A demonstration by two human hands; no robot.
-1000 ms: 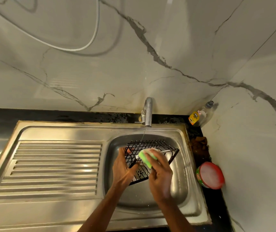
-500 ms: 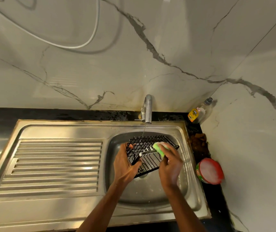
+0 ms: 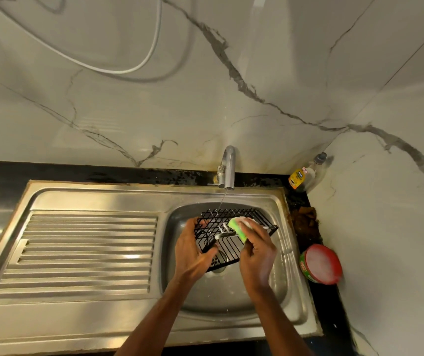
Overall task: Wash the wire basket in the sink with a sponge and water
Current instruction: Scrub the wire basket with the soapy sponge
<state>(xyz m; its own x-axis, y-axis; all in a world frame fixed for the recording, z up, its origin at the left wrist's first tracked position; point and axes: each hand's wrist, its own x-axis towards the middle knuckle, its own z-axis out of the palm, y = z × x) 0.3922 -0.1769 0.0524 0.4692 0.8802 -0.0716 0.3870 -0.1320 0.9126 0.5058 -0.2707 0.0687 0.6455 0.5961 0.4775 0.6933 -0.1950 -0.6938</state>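
A black wire basket (image 3: 227, 246) is held tilted over the steel sink bowl (image 3: 282, 286), with white foam along one of its bars. My left hand (image 3: 191, 253) grips its left side. My right hand (image 3: 257, 249) presses a green and white sponge (image 3: 238, 228) against the basket's upper right part. A thin stream of water falls from the tap (image 3: 227, 167) onto the basket's far edge.
The ribbed steel drainboard (image 3: 82, 253) lies left of the bowl. At the right stand a red-lidded tub (image 3: 321, 263), a brown rag (image 3: 304, 220) and a bottle (image 3: 306, 173) in the corner. Marble wall rises behind, with a white cable (image 3: 118, 70).
My right hand has carried the sponge from the basket's middle up to its upper right, then back a little toward the centre bar. My left hand keeps its hold.
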